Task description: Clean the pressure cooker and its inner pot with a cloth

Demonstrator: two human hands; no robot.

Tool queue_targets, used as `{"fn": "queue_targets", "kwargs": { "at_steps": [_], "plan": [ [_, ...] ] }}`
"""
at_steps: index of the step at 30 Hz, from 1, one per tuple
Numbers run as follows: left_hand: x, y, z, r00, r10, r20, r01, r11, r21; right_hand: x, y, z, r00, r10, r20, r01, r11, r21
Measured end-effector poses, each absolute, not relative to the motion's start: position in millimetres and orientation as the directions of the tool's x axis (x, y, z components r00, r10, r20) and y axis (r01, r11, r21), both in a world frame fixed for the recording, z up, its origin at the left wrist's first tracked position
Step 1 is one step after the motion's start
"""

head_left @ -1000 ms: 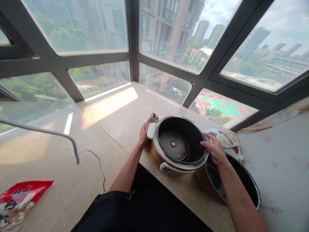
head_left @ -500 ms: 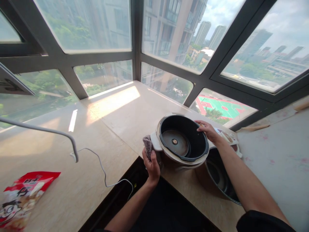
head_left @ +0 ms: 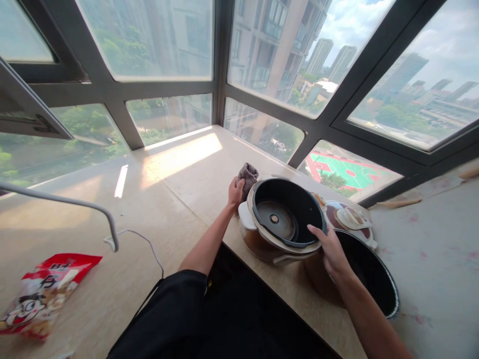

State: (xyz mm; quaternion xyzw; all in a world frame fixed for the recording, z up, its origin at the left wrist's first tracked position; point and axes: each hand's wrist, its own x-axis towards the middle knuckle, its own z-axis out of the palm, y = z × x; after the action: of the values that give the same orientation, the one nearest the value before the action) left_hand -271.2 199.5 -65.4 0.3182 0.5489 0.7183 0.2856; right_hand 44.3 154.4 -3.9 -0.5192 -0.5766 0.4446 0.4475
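Note:
My left hand [head_left: 235,193] is closed around a bunched grey-brown cloth [head_left: 248,178], at the far left side of an electric pressure cooker body [head_left: 262,247]. The cooker stands on the counter, lidless, its dark inside showing a round metal button at the bottom. A white side handle [head_left: 247,217] sticks out just below my left wrist. My right hand [head_left: 334,253] grips the cooker's near right rim, thumb over the edge; its other fingers are partly hidden. Beside it sits a dark inner pot [head_left: 374,271], partly behind my right forearm. The cooker lid [head_left: 352,217] lies behind the pot.
A red snack bag [head_left: 50,294] lies on the pale stone counter [head_left: 179,199] at left. A grey curved bar [head_left: 86,205] and a thin white cord [head_left: 144,239] cross that side. Windows rise behind, and a flowered wall [head_left: 430,249] stands at right.
My left hand has carried the cloth from the cooker's near left side, around the handle, to its far left side. My right hand has shifted from the far right rim to the near right rim.

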Motion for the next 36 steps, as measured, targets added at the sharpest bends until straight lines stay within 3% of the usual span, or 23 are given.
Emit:
{"fn": "queue_targets", "kwargs": {
  "at_steps": [5, 11, 16, 21, 26, 30, 36],
  "plan": [
    [-274, 222, -60, -0.493, 0.859, 0.138, -0.090, -0.208, 0.974, 37, 140, -6, 0.055, 0.998, -0.008, 0.175, -0.018, -0.984],
    [-262, 157, -75, -0.588, 0.803, 0.100, -0.109, -0.201, 0.973, 40, 155, -4, 0.102, 0.993, -0.055, 0.182, -0.073, -0.981],
    [-230, 85, -91, -0.670, 0.740, 0.059, -0.113, -0.180, 0.977, 45, 183, 5, 0.023, 0.990, -0.138, 0.144, -0.139, -0.980],
    [-181, 54, -104, -0.697, 0.714, 0.069, -0.059, -0.152, 0.987, 53, 234, 18, -0.166, 0.959, -0.228, 0.159, -0.202, -0.966],
    [-169, 79, -96, -0.796, 0.594, 0.118, 0.063, -0.112, 0.992, 59, 263, 27, -0.283, 0.921, -0.268, 0.234, -0.205, -0.950],
    [-198, 127, -78, -0.884, 0.452, 0.115, 0.085, -0.086, 0.993, 52, 265, 22, -0.211, 0.958, -0.195, 0.280, -0.132, -0.951],
    [-248, 186, -77, -0.784, 0.619, 0.036, 0.040, -0.007, 0.999, 49, 259, 10, 0.007, 0.995, -0.102, 0.361, -0.098, -0.927]
  ]
}}
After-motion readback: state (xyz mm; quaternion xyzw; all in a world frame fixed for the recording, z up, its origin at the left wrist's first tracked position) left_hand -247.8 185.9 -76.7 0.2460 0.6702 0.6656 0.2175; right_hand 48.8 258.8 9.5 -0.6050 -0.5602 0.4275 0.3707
